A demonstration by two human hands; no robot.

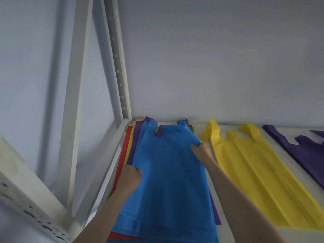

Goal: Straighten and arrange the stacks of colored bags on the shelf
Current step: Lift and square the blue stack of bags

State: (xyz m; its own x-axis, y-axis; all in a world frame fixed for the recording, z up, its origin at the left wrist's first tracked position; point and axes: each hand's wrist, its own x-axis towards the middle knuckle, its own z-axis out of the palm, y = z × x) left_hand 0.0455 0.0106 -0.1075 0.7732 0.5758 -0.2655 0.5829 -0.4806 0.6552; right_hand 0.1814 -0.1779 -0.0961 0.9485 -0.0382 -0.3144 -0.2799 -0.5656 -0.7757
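A blue bag (166, 181) lies on top of a mixed stack at the shelf's left end, with purple, yellow and red bags (123, 155) fanning out beneath it. My left hand (129, 178) grips the blue bag's left edge. My right hand (200, 151) pinches its right edge near the handles. To the right lies a yellow stack (254, 171), flat, handles toward the wall. Further right is a purple stack (305, 151), partly cut off by the frame.
The white shelf board (226, 221) shows between the stacks. A white perforated metal upright (117, 67) stands at the shelf's back left corner, with a frame rail (108, 155) along the left edge. A plain wall is behind.
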